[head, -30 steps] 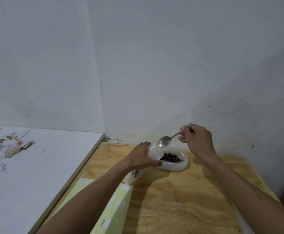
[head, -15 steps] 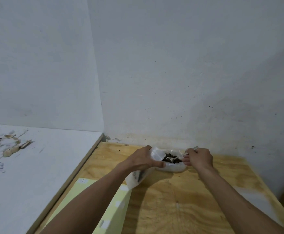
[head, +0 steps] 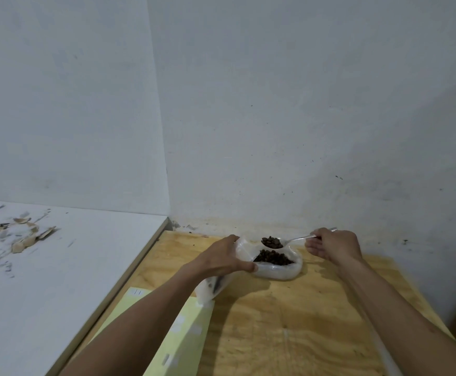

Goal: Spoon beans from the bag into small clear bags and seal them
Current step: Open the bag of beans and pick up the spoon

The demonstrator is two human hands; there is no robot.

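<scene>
Right hand curled round the handle of a metal spoon — bowl heaped with dark beans, held level just above the open mouth of the bag. More beans piled inside that bag, which sits on the plywood table close to the back wall. Left hand gripping the bag's left rim, thumb pressed along the near edge, fingers curled over the plastic and keeping the mouth spread. Below that hand, a small clear bag hanging down from under the palm, something dark faintly visible inside; whether pinched by the same hand or merely lying beneath it, cannot tell. Pale yellow-green sheet lying on the table under the left forearm, small white marks on it. To the left, a white surface butting against the table edge — scattered tan scraps and grey smudges on its far left part.
</scene>
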